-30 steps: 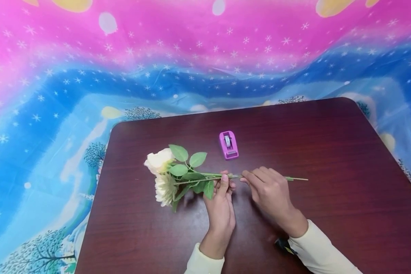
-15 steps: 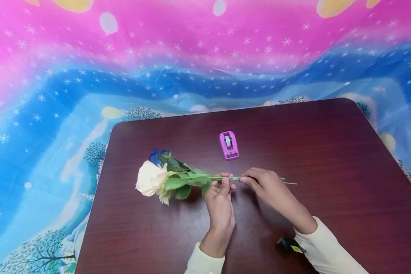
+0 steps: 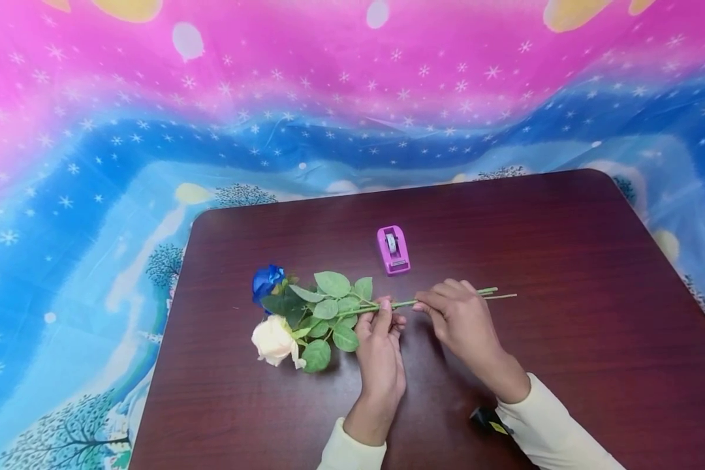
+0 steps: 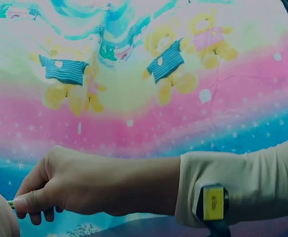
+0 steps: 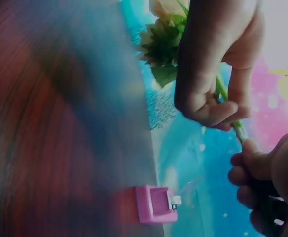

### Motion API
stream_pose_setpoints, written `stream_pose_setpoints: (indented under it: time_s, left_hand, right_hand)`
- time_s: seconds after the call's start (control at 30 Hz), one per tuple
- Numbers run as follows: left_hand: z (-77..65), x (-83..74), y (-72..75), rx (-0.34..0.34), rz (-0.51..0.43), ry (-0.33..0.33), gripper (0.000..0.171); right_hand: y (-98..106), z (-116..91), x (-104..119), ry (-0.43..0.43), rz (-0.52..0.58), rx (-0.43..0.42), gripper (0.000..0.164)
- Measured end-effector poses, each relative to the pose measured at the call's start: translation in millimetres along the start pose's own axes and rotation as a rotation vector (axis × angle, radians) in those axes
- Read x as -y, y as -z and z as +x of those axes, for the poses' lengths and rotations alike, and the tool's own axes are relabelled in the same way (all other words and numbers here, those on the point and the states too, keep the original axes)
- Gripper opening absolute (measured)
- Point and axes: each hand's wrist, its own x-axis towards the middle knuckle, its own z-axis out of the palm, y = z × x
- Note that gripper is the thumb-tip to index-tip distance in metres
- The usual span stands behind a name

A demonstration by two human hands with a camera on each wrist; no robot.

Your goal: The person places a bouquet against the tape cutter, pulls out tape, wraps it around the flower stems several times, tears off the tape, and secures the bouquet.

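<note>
Nearest the onlooker lie two cream sleeves: the left sleeve (image 3: 354, 447) at the centre foreground, the right sleeve (image 3: 555, 421) slanting in from the lower right, with a black wrist device (image 4: 213, 202) bearing a yellow label at its cuff. Beyond the cuffs, the left hand (image 3: 382, 359) has its grip around a bundle of slender green stems (image 3: 402, 304), thumb laid across them. Just beside it, the right hand (image 3: 467, 326) pinches the same stems between thumb and fingers, a short length showing between the two grips. The bare ends project past the right hand. On the opposite side, the bunch spreads over the bench (image 3: 564, 261) into green leaves (image 3: 332, 284), with a cream rose (image 3: 275, 341) nearer and a blue rose (image 3: 267, 285) farther off. A pointed-petalled blossom (image 5: 160, 43) also appears in the dim right wrist view, its kind uncertain. Farther out, a magenta tape dispenser (image 3: 393, 250) stands on the dark, wood-grained surface. Behind rises a printed cloth (image 3: 352, 85), pink over blue, strewn with white snowflakes; teddy bears (image 4: 168, 61) figure on it in the left wrist view.
</note>
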Motion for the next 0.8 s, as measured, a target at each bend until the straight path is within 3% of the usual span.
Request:
stream_pose_setpoints:
  time_s: [0.07, 0.17, 0.4, 0.5, 0.63, 0.8]
  left_hand:
    - [0.2, 0.1, 0.2, -0.012, -0.014, 0.005, 0.017]
    - [0.6, -0.1, 0.2, -0.022, -0.037, 0.0, 0.011]
    - [2.9, 3.2, 3.2, -0.007, -0.02, 0.005, 0.004]
    - [3.6, 5.6, 4.2, -0.004, -0.001, 0.022, 0.005]
    - [4.6, 8.4, 4.8, 0.012, 0.014, 0.02, 0.009]
    - [3.2, 7.3, 3.9, 0.044, 0.054, 0.024, 0.031]
  right_hand:
    - [-1.2, -0.7, -1.8, 0.022, -0.011, -0.012, 0.012]
    - [-0.8, -1.7, -3.5, 0.014, -0.02, 0.033, 0.011]
    - [10.8, 3.0, -1.5, -0.117, -0.01, 0.323, 0.012]
    - [14.0, 5.6, -1.8, -0.145, 0.01, 0.384, 0.009]
    - [11.7, 6.5, -5.7, -0.146, 0.061, 0.352, 0.006]
    - [6.5, 5.0, -12.9, -0.116, 0.116, 0.235, 0.01]
